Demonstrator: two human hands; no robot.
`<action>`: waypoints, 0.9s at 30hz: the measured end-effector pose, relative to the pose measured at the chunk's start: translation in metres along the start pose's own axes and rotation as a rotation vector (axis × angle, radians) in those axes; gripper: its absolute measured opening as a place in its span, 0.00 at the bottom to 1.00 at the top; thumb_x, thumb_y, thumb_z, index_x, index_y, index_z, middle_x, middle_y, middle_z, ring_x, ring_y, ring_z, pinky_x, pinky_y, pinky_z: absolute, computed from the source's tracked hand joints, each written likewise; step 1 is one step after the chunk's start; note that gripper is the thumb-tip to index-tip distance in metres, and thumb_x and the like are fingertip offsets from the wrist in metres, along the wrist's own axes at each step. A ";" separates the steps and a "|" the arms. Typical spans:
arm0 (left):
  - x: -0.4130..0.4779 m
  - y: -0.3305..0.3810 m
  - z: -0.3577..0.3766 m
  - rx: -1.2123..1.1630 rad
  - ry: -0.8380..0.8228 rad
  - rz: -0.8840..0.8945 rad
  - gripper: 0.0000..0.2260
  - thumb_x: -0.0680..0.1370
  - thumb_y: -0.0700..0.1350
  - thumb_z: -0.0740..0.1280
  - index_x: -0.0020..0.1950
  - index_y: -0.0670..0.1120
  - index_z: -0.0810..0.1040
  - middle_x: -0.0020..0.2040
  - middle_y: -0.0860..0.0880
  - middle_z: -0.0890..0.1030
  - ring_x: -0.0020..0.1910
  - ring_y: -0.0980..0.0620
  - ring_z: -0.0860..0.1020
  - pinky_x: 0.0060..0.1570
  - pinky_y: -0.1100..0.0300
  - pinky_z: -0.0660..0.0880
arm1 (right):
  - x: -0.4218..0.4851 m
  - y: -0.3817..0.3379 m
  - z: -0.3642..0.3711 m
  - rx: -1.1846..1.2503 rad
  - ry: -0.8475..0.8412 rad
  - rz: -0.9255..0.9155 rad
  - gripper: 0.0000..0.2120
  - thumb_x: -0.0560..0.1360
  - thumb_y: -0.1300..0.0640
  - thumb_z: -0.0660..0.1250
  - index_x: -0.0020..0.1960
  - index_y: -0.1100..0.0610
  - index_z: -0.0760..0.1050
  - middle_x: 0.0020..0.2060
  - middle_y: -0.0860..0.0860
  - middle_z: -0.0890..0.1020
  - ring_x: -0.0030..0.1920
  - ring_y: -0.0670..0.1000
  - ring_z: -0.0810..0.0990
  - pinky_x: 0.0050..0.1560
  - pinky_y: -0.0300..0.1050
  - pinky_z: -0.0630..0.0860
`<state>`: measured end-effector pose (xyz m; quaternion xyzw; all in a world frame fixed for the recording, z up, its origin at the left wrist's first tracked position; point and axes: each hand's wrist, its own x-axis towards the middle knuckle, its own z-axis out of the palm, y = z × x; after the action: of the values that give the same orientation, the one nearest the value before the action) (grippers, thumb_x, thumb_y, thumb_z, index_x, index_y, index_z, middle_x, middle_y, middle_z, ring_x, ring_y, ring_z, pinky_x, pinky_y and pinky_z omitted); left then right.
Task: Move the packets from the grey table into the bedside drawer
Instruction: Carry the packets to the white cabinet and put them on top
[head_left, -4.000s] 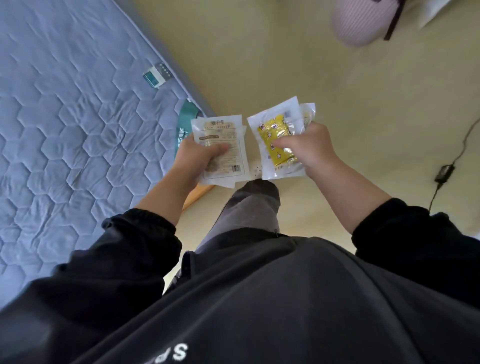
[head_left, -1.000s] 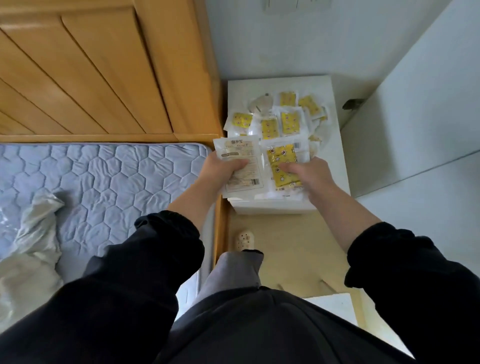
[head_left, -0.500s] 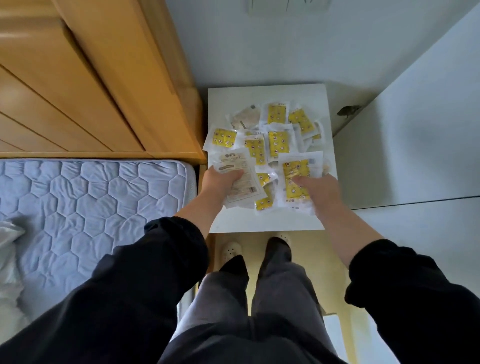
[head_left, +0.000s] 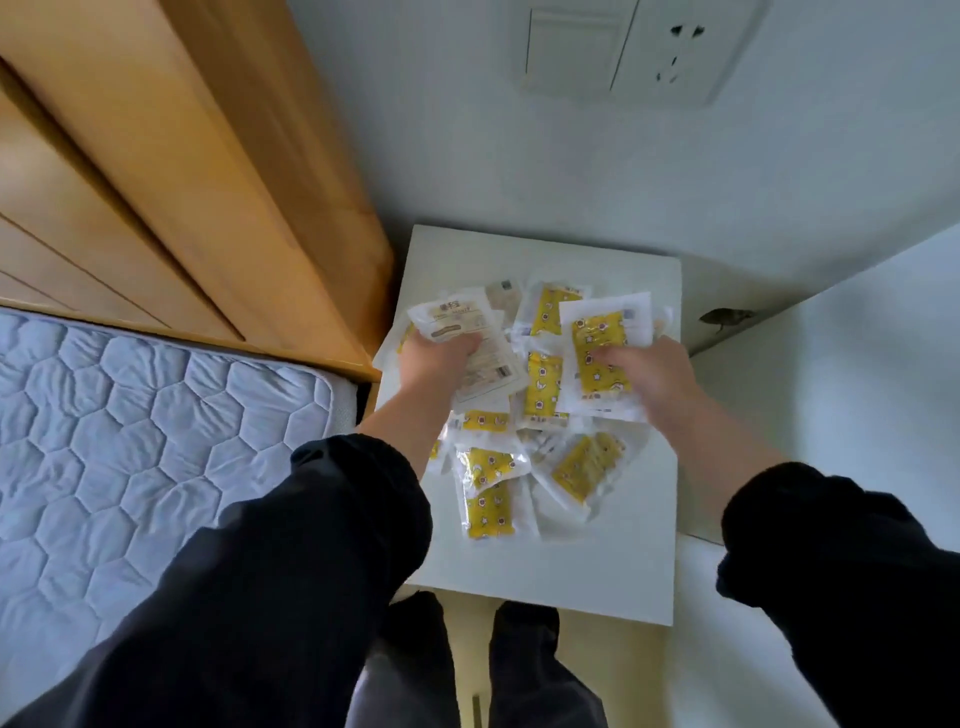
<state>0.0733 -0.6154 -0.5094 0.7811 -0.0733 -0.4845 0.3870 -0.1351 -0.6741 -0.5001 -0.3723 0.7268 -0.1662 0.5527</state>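
Nearest the camera, 2 dark trouser legs (head_left: 524, 665) are seen at the front edge of the white bedside top (head_left: 597, 571), closer to it than 0.5 s ago. On that top a heap of loose packets (head_left: 488, 499) is spread, most of them yellow in clear wrap. Several now lie nearer the body than the hands, which have been carried further over the heap.

A beige-printed packet (head_left: 467, 322) is gripped by the left hand (head_left: 436, 358), thumb curled over its face. A yellow packet (head_left: 602, 353) is gripped in the same way by the right hand (head_left: 649, 374). Both packets are held just above the far half of the heap, as 4 s ago they were held over the floor.

To the left the quilted mattress (head_left: 130, 441) and wooden headboard (head_left: 182, 182) are seen, and a wall socket (head_left: 675, 47) beyond.
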 end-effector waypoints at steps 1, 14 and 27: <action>0.011 0.006 0.006 0.044 0.006 0.017 0.13 0.73 0.45 0.74 0.55 0.49 0.76 0.48 0.50 0.81 0.42 0.52 0.80 0.41 0.56 0.80 | 0.015 -0.010 0.000 -0.032 -0.025 -0.023 0.17 0.65 0.58 0.77 0.52 0.59 0.80 0.46 0.54 0.84 0.45 0.54 0.83 0.49 0.49 0.80; 0.077 0.036 0.062 0.313 -0.044 0.208 0.18 0.73 0.52 0.74 0.55 0.51 0.69 0.51 0.52 0.77 0.47 0.52 0.76 0.42 0.59 0.75 | 0.122 -0.028 0.025 -0.080 -0.197 -0.021 0.21 0.71 0.52 0.74 0.59 0.60 0.74 0.52 0.55 0.82 0.50 0.57 0.83 0.54 0.56 0.79; 0.089 0.001 0.061 1.250 -0.138 0.660 0.31 0.79 0.55 0.63 0.78 0.51 0.52 0.79 0.47 0.51 0.77 0.45 0.48 0.74 0.48 0.52 | 0.106 -0.001 0.033 -0.851 0.021 -0.407 0.43 0.74 0.44 0.67 0.77 0.60 0.46 0.72 0.58 0.62 0.71 0.61 0.62 0.66 0.58 0.64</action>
<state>0.0700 -0.6921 -0.5851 0.7614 -0.5948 -0.2575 -0.0124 -0.1161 -0.7457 -0.5827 -0.6990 0.6481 0.0376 0.2998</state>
